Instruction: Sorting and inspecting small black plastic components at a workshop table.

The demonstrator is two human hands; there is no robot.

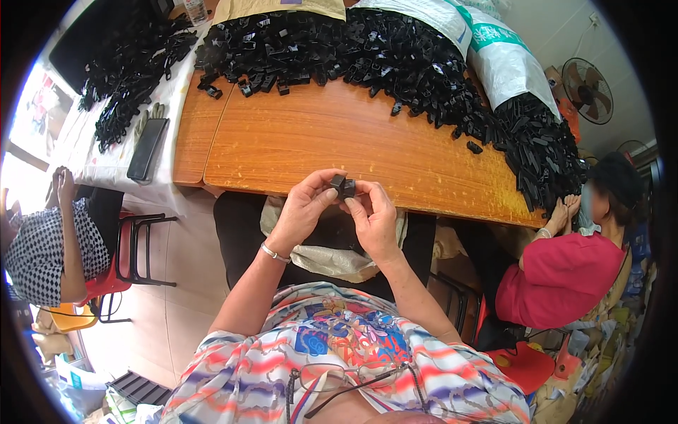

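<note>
Small black plastic parts (344, 186) are pinched between my two hands, just off the near edge of the wooden table (304, 141). My left hand (308, 201) grips the left piece between thumb and fingers. My right hand (372, 212) holds the piece beside it the same way. The two pieces touch or nearly touch; whether they are joined I cannot tell. Below my hands, a pale woven sack (332, 261) lies across my lap.
Heaps of black plastic parts (282, 53) spill from sacks (508, 63) along the table's far side. A phone (148, 150) lies on the white-covered table at left. One co-worker (565, 268) sits at right, another (60, 247) at left. A fan (587, 88) stands back right.
</note>
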